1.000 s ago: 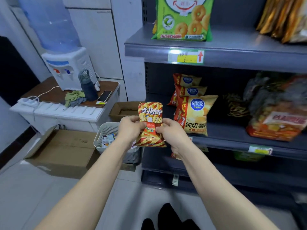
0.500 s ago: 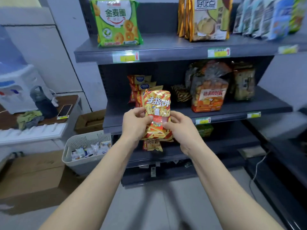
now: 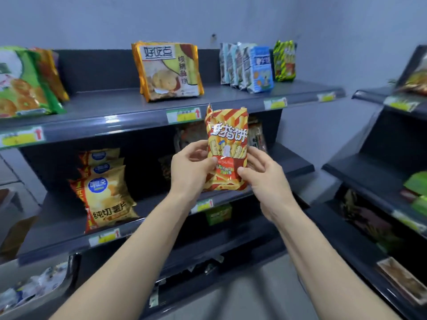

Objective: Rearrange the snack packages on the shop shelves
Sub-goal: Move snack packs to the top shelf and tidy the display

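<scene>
A red and yellow striped snack bag (image 3: 227, 139) stands upright in the air in front of the middle shelf (image 3: 298, 167). My left hand (image 3: 190, 169) pinches its left edge, thumb on the front. At the lower right edge, my right hand (image 3: 263, 176) grips the bag with its thumb on the front. The bag's top reaches the lip of the upper shelf (image 3: 138, 122). Yellow chip bags (image 3: 108, 197) stand in a row on the middle shelf to the left.
The upper shelf holds a green ring-snack bag (image 3: 20, 84), an orange biscuit bag (image 3: 168, 70) and a row of blue and silver packs (image 3: 247, 65). Dark packs sit behind the held bag. A second shelf unit (image 3: 379, 172) stands to the right. A white basket (image 3: 34, 294) is at lower left.
The view has swung right and up along the shelves. Both hands have carried the striped bag up and to the right, from beside the chip bags to the right part of the middle shelf.
</scene>
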`<action>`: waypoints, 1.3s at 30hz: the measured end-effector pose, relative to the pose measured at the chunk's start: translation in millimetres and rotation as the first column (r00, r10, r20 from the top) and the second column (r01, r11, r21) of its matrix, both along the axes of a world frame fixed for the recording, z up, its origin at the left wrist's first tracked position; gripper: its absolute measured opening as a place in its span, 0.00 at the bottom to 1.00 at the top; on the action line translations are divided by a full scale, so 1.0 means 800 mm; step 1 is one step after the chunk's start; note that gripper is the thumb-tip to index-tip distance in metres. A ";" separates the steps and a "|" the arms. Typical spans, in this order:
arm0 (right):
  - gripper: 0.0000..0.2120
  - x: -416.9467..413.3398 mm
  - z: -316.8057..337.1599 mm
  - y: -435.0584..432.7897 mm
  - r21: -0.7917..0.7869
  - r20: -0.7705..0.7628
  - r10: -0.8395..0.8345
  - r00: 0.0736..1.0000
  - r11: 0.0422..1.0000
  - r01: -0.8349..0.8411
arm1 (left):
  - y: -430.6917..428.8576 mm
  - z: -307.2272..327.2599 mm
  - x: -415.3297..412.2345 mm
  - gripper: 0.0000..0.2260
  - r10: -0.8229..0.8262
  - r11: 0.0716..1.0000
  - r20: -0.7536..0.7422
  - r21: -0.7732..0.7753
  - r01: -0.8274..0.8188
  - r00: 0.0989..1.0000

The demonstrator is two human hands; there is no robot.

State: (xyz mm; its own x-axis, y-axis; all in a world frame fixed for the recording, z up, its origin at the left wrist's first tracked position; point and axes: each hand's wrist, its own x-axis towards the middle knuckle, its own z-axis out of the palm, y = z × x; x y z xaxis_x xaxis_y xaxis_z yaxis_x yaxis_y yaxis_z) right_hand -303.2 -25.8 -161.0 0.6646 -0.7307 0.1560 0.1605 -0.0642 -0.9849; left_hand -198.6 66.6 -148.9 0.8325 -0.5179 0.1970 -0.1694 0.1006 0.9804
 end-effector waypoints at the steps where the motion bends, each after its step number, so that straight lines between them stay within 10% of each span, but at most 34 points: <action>1: 0.26 -0.006 0.005 -0.027 -0.017 0.010 -0.013 1.000 1.000 0.013 | -0.027 0.005 -0.006 0.13 -0.017 1.000 -0.006 -0.017 0.017 1.000; 27: 0.24 0.054 0.137 -0.463 -0.194 0.189 -0.233 0.954 0.943 0.269 | -0.469 0.145 0.059 0.18 -0.348 0.921 0.081 -0.158 0.357 0.934; 39: 0.23 0.116 0.156 -0.639 -0.156 0.183 -0.071 0.981 0.983 0.100 | -0.625 0.156 0.105 0.27 -0.310 0.945 0.074 -0.086 0.316 0.948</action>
State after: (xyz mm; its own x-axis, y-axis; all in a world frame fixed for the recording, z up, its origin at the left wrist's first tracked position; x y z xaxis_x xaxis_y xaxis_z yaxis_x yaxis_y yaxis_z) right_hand -210.5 -536.8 -36.3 0.5522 -0.7385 0.3870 0.3171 -0.2432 -0.9167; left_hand -114.6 -433.5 -24.4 0.6169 -0.7268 0.3021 -0.1712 0.2507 0.9528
